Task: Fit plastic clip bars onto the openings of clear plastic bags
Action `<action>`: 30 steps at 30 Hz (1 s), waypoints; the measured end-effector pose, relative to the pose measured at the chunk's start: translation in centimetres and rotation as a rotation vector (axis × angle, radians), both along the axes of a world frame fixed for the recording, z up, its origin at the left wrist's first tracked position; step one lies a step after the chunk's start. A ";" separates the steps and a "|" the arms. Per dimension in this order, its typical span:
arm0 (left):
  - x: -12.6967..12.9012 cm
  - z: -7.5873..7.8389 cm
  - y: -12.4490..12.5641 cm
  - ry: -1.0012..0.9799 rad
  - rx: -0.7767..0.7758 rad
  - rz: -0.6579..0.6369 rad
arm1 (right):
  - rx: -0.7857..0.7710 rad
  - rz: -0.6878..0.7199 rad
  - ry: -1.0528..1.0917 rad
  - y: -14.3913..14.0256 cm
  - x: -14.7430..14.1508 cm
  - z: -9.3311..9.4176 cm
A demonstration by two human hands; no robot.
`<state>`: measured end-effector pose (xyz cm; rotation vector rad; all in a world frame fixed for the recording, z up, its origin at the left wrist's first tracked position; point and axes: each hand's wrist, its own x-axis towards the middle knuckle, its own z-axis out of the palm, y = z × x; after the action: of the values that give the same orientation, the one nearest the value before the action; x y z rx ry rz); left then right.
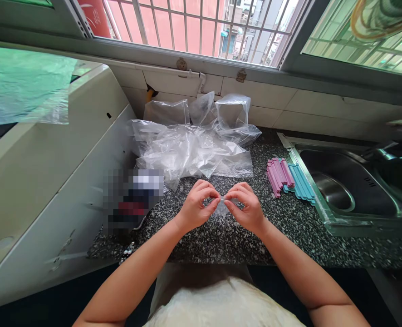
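Observation:
Both hands meet over the speckled counter at the middle of the head view. Thumb and fingers of my left hand are closed in a pinch on a clear plastic bag. From the other side, my right hand pinches the same bag, its fingertips nearly touching those of the left. Most of the bag is hidden by the fingers or too transparent to make out. Just beyond the hands lies a heap of clear plastic bags, some standing puffed open against the tiled wall.
Pink bag clips and blue bag clips lie in a pile beside the steel sink on the right. A blurred-out item sits at left, by a white appliance with a green plastic sheet over it.

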<state>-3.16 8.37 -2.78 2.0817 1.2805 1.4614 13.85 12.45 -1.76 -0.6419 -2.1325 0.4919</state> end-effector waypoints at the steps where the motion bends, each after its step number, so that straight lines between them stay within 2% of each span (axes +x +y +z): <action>1: -0.1 0.0 0.0 -0.006 -0.007 0.003 | -0.007 -0.004 0.005 0.0 0.0 0.0; 7: -0.3 0.1 -0.1 -0.019 -0.044 -0.001 | -0.018 -0.008 0.002 0.1 0.2 0.0; 24: -0.1 -0.3 0.0 0.001 -0.002 -0.023 | 0.006 0.005 -0.035 0.0 0.1 -0.2; 30: -0.4 -0.1 -0.1 -0.038 -0.033 -0.024 | 0.004 0.013 -0.008 0.2 0.3 -0.3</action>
<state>-3.56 8.31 -2.84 2.0317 1.2526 1.4524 14.16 12.64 -2.02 -0.6287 -2.1462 0.4926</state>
